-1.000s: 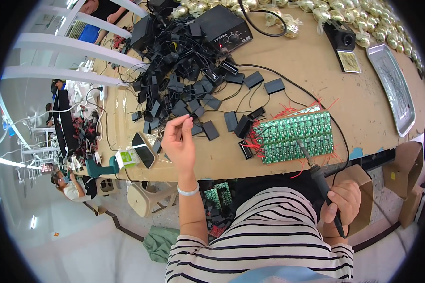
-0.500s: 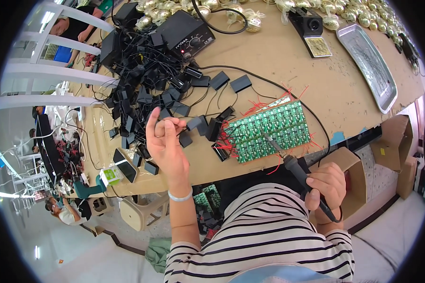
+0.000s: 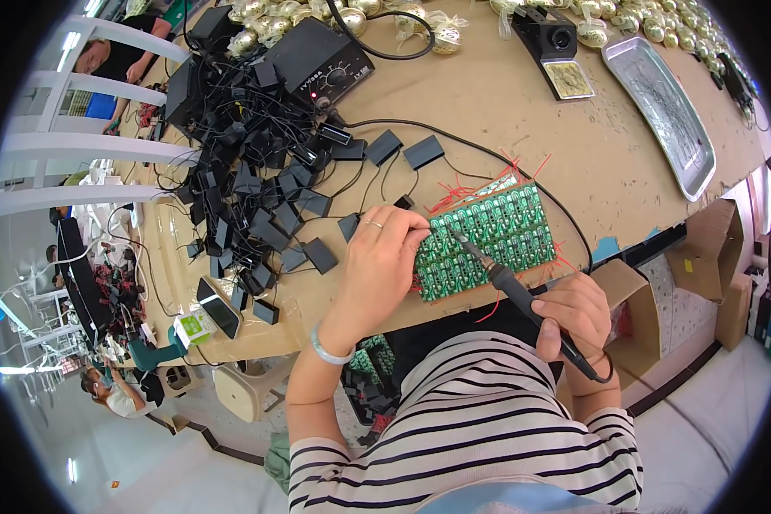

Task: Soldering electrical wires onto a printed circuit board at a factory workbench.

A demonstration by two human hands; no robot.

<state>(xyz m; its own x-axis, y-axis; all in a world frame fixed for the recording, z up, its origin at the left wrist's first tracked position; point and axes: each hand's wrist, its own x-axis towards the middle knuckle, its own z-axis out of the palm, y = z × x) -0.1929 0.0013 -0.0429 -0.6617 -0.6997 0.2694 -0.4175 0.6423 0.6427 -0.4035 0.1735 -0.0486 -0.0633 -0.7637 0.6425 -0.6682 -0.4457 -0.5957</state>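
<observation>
A green circuit board panel (image 3: 522, 244) with red wires along its edges lies near the front edge of the table. My right hand (image 3: 578, 313) is closed around the dark handle of a soldering iron (image 3: 516, 289), whose tip points down onto the panel's upper left part. My left hand (image 3: 384, 261) is at the panel's left end, thumb and fingers pinched together by the board's upper left corner. What the pinch holds is too small or hidden to make out. Behind that hand lie small black boxes (image 3: 320, 255) with thin black wires.
A large heap of black boxes (image 3: 265, 184) fills the left. Behind it stands a black soldering station (image 3: 317, 68). An iron stand (image 3: 558, 43) with a sponge and a metal tray (image 3: 660, 111) are farther right. Gold ornaments (image 3: 651, 30) line the back; a phone (image 3: 219, 308) lies at left.
My left hand has come right and down from above the black boxes to the board's left corner, its fingers pinching. The iron's tip has shifted slightly left and up over the panel.
</observation>
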